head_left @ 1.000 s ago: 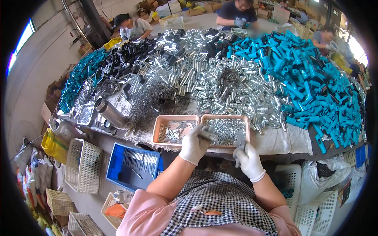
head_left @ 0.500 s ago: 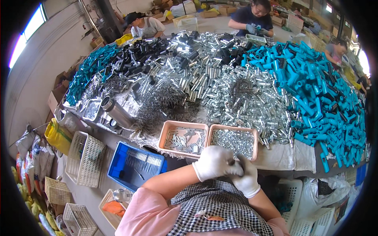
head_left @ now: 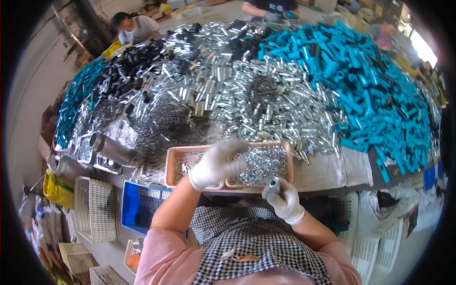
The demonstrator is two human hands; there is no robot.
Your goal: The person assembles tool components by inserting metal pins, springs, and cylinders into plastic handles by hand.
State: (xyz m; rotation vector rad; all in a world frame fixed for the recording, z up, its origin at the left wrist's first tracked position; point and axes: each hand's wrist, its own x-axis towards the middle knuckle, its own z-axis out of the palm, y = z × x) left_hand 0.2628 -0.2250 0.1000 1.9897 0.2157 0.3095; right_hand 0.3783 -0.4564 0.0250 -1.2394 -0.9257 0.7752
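A person's two white-gloved hands work at the near edge of a crowded surface point(head_left: 332, 167). The right hand point(head_left: 284, 203) holds a grey cylindrical part point(head_left: 272, 184), fingers closed around it, its round, hollow end tipped upward; the part is just in front of the near edge of the right tray point(head_left: 290, 167). The left hand point(head_left: 219, 162), slightly blurred, reaches over the place where that tray meets the left tray point(head_left: 169, 167). Its thumb and fingers are spread apart; whether anything small lies against the palm, I cannot tell.

Both trays are shallow and peach-coloured. The right one is full of tiny shiny metal pieces point(head_left: 263, 166); the left holds slim metal pins point(head_left: 181, 170). Beyond them spreads a broad heap: teal handles point(head_left: 365, 95) on the right, silver metal parts point(head_left: 280, 109) in the middle, dark springs point(head_left: 161, 118) left of centre, black pieces point(head_left: 133, 66) on the far left. A steel flask point(head_left: 113, 150) leans at the near left.
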